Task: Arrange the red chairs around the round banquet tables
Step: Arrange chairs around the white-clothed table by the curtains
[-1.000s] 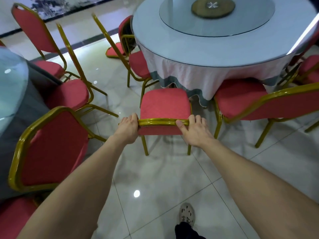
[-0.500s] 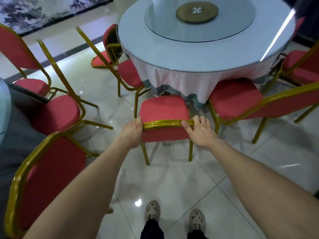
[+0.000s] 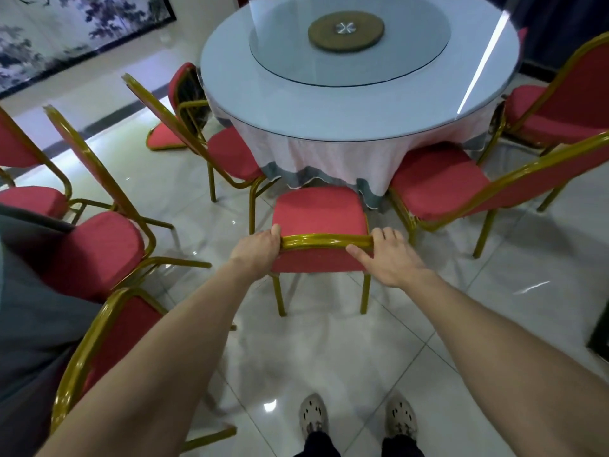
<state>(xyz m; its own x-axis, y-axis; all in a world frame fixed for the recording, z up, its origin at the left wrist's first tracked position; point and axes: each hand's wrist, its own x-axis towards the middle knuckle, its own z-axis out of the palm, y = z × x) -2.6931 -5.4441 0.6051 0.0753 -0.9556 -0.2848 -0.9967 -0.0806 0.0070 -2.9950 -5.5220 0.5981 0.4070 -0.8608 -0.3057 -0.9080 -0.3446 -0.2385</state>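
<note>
Both ends of the chair (image 3: 319, 212) top rail are clasped by left grip (image 3: 260, 247) and right grip (image 3: 387, 257); seat near the bench (image 3: 230, 94).

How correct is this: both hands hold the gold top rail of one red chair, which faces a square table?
One error: the table is round, not square, as the head view shows. The left hand and right hand hold the gold top rail of one red chair facing it.

The glossy tiled floor (image 3: 329, 351) carries red chairs (image 3: 318, 209) standing around a clothed round table (image 3: 362, 113).
</note>
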